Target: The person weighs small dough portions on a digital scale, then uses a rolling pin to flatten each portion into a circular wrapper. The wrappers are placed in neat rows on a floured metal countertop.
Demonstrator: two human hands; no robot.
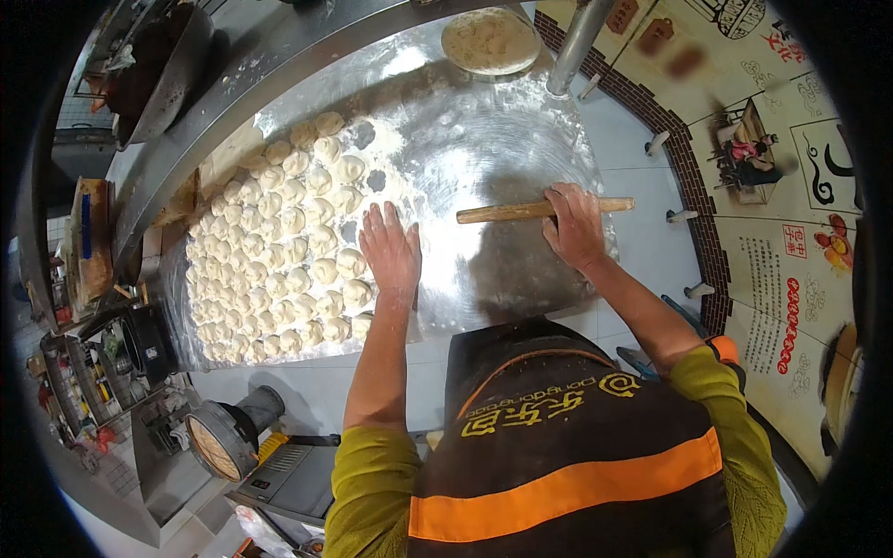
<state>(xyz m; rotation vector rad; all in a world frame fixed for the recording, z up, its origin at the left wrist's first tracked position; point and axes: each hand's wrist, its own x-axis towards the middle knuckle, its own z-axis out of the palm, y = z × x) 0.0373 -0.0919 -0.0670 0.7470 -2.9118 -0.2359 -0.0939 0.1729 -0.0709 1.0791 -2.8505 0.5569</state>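
My right hand (577, 226) is wrapped over the right part of a wooden rolling pin (502, 212), which lies crosswise on a steel table (530, 279). My left hand (391, 247) is stretched flat with its fingers pointing away from me, palm down over the floured steel. It holds nothing that I can see; what is under the palm is hidden. Just left of it are many small round pieces of dough (293, 220), set in close rows and dusted with flour. The nearest dough piece (351, 263) sits right beside my left hand.
A round tray of flour (490, 42) stands at the far edge, near a metal post (579, 46). A steel shelf edge (279, 65) crosses the far left, with a large wok-like pan (167, 79) on it. A digital scale (288, 484) stands low at the left.
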